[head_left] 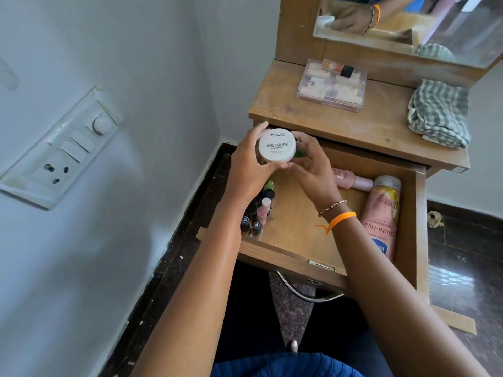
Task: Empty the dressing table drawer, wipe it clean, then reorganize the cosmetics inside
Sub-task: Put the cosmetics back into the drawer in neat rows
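The wooden drawer (pixel 304 221) of the dressing table stands pulled out below me. My left hand (pixel 249 164) grips a round white tub marked NAIL POLISH (pixel 276 146) above the drawer's back left corner. My right hand (pixel 313 167) holds the tub's right side, and something small and green (pixel 300 153) shows between its fingers. Several nail polish bottles (pixel 258 213) stand along the drawer's left wall. A pink lotion bottle (pixel 382 213) lies along the right wall, and a small pink bottle (pixel 351 180) lies at the back.
On the table top (pixel 353 123) sit a clear compartment box (pixel 330 87), with a small bottle (pixel 337 67) on its lid, and a folded checked cloth (pixel 438 112). A mirror (pixel 408 25) stands behind. A switch panel (pixel 62 148) is on the wall at left. The floor (pixel 468 254) is dark stone.
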The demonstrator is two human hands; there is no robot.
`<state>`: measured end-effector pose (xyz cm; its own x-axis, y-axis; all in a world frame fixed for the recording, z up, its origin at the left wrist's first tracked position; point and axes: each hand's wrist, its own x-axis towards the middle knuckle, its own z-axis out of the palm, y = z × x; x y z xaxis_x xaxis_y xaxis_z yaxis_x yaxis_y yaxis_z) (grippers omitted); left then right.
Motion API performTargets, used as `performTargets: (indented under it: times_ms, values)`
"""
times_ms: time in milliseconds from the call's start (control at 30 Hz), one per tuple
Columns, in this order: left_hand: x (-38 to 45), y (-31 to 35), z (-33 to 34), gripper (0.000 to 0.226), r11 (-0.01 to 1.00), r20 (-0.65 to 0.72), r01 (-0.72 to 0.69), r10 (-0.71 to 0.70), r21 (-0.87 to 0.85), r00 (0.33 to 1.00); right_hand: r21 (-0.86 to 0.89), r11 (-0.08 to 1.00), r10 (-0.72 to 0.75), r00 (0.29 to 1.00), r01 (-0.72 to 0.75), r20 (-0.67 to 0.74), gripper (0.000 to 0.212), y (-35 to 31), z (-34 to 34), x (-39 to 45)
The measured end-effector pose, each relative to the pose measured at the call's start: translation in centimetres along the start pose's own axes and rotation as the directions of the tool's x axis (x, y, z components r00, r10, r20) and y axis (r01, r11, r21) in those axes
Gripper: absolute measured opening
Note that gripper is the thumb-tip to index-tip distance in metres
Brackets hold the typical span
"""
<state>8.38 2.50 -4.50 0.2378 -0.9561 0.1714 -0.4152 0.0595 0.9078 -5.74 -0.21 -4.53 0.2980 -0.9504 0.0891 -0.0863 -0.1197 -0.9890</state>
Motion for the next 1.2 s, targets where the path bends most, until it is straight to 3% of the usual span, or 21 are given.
performTargets:
  times_ms: [100, 300, 500, 600, 733, 800, 867, 933, 1033, 1200]
  values:
    - [-0.2, 0.3, 0.1, 0.080, 0.999, 0.053, -0.026, 0.027, -0.018, 0.998, 0.368, 0.916, 0.154, 0.987, -0.161, 0.048, 0.039, -0.8, -0.1, -0.2]
    - [-0.4, 0.8, 0.3, 0.079, 0.995, 0.099, -0.096, 0.098, -0.024, 0.990, 0.375, 0.909, 0.162, 0.984, -0.179, 0.078, 0.027, -1.2, -1.4, -0.2]
    - [-0.8, 1.4, 0.8, 0.074, 0.981, 0.251, -0.181, 0.158, 0.073, 0.955, 0.149, 0.959, 0.238, 0.970, -0.243, 0.052, 0.021, -1.3, -4.4, -1.4]
    - [-1.0, 1.6, 1.4, 0.064, 0.962, 0.277, -0.223, 0.174, 0.157, 0.945, -0.087, 0.940, 0.332, 0.943, -0.330, 0.006, 0.027, -0.3, -7.2, -2.1]
    - [-1.0, 2.4, 2.7, 0.035, 0.943, 0.282, -0.259, 0.196, 0.208, 0.939, -0.515, 0.751, 0.390, 0.907, -0.412, -0.158, 0.033, 2.3, -9.5, -2.6]
    - [-0.9, 3.2, 3.9, 0.034, 0.943, 0.379, -0.216, 0.109, 0.254, 0.919, -0.635, 0.653, 0.389, 0.902, -0.413, -0.187, 0.036, 3.4, -9.7, -2.5]
    - [-0.9, 3.5, 5.8, 0.049, 0.909, 0.498, -0.162, -0.055, 0.383, 0.865, -0.744, 0.534, 0.374, 0.902, -0.401, -0.217, 0.038, 3.7, -9.4, -2.5]
    - [-0.9, 3.0, 7.6, 0.056, 0.857, 0.500, -0.108, -0.188, 0.504, 0.845, -0.776, 0.481, 0.354, 0.900, -0.407, -0.253, 0.039, 3.6, -9.0, -2.7]
    - [-1.1, 2.2, 9.7, 0.042, 0.816, 0.430, -0.014, -0.290, 0.578, 0.855, -0.807, 0.453, 0.319, 0.914, -0.379, -0.250, 0.040, 3.3, -8.7, -3.2]
    - [-1.2, 1.5, 10.4, 0.041, 0.864, 0.436, 0.067, -0.318, 0.499, 0.842, -0.760, 0.517, 0.349, 0.908, -0.393, -0.233, 0.043, 3.5, -8.7, -3.4]
